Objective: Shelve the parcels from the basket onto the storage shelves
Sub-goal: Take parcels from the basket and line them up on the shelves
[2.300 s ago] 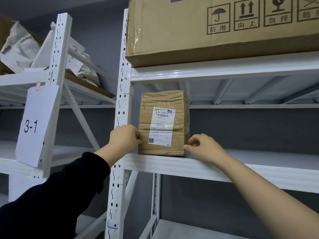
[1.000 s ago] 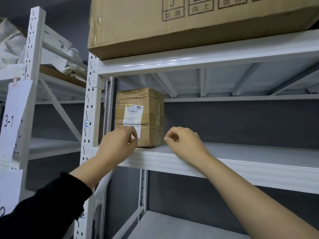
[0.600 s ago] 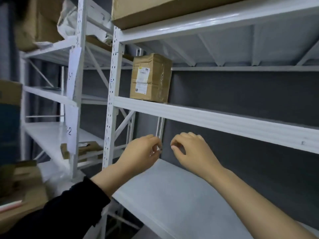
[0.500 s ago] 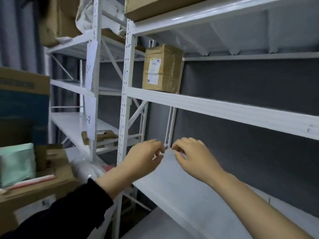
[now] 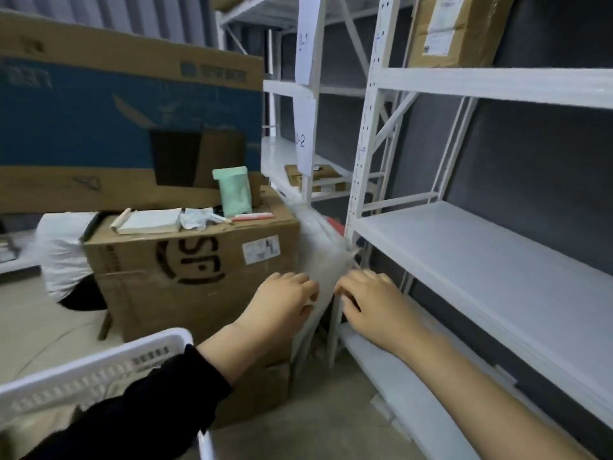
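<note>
A taped brown parcel with a white label stands on the upper white shelf at the top right. The white plastic basket shows its slotted rim at the lower left. My left hand and my right hand hang side by side in the air in front of the rack's upright post, fingers loosely curled, holding nothing. The left arm wears a black sleeve. What lies inside the basket is hidden.
A big cardboard box with a notebook and a green packet on top stands on the floor left of the rack. A large blue and brown carton leans behind it. Another shelf unit holds a flat parcel. The lower shelf is bare.
Both hands let go of the parcel on the upper shelf and dropped down. My view swung down and to the left, bringing the floor boxes and the basket rim into sight.
</note>
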